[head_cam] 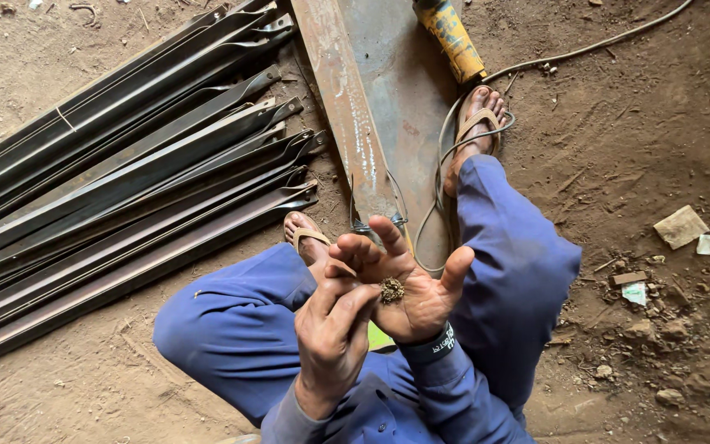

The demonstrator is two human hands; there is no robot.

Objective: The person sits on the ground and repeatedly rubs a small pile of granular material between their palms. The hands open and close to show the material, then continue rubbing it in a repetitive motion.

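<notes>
— where are our hands?
— our right hand point(417, 284) lies palm up, fingers spread. our left hand point(334, 325) curls beside it, fingertips point(363, 296) touching the right palm.

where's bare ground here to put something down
Bare dirt lies bottom left, below the stacked dark steel bars, and upper right beyond the sandalled foot. The lower right is crowded with stones and paper scraps; the middle holds the rusty steel plate and cable.
</notes>
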